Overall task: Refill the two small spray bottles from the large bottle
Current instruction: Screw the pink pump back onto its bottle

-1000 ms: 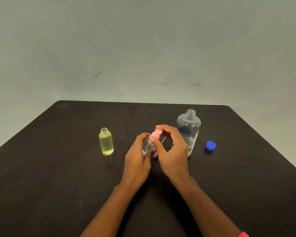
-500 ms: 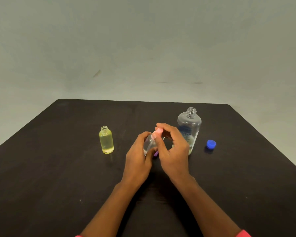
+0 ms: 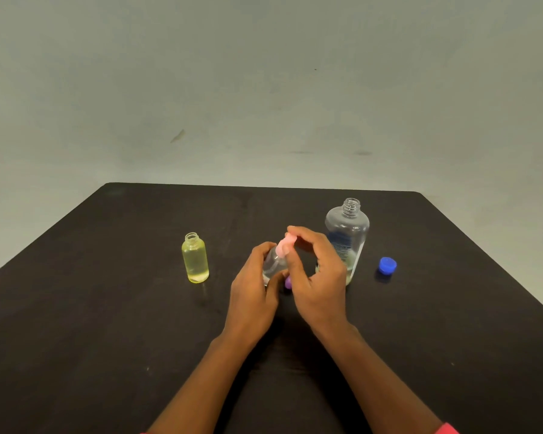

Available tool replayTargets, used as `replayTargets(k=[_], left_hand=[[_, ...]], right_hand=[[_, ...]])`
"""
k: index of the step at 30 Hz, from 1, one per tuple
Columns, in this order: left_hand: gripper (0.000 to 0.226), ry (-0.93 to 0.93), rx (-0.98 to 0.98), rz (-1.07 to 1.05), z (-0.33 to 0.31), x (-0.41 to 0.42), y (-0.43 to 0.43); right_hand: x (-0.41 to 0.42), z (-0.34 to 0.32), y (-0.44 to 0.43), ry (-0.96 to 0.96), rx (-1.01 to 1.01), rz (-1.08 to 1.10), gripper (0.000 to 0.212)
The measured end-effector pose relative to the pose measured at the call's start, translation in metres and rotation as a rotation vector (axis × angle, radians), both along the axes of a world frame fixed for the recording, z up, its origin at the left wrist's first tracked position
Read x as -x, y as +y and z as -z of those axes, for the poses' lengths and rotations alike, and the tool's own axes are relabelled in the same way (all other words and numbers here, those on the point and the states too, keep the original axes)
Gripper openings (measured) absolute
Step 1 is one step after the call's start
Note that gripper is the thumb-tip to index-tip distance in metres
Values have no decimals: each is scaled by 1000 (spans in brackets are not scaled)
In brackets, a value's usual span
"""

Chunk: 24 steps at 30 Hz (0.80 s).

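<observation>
Lowered since before: pink spray cap (image 3: 285, 245) onto clear bottle (image 3: 272, 267) beside large bottle (image 3: 347, 239); right fingers (image 3: 295, 236) pinching cap, left hand (image 3: 254, 289) gripping bottle, probably steadying.

pink spray cap (image 3: 285, 245) now seated on small bottle (image 3: 271, 267)

The purple piece (image 3: 288, 283) (cap or sprayer, too hidden to tell) peeks between both hands

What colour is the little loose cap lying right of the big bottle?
Blue: the small round plastic cap shows clearly in the head view.
</observation>
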<state>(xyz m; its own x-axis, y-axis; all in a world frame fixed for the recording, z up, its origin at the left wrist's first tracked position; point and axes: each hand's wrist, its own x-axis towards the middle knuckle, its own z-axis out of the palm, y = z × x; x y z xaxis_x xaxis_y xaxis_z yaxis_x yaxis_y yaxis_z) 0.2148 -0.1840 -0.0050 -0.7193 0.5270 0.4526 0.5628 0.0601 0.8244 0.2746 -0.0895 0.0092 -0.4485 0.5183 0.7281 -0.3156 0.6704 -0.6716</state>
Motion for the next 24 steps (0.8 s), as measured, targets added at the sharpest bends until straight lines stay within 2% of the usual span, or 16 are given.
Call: replayTargets(k=[3,9,13,17,22,24], left_hand=[[43,-11,-1,18,3,1,1],[36,-15,-14,22,3,1,2],[38,4,12,4,3,2,1],[37,27,25,14,3,0,1],[37,52,22,55,0,-5,1],[38,44,14,40,0,-3,1]], right_hand=[[-1,-2,2,22,51,25,22],[-1,-4,-2,-24,21,-72,39],[0,0,-2,-36,-51,-34,31],[0,0,-2,-5,27,38,21],[-1,-3,-3,-33,39,-19,34],[-1,-3,-4,-58,11,-47,33]])
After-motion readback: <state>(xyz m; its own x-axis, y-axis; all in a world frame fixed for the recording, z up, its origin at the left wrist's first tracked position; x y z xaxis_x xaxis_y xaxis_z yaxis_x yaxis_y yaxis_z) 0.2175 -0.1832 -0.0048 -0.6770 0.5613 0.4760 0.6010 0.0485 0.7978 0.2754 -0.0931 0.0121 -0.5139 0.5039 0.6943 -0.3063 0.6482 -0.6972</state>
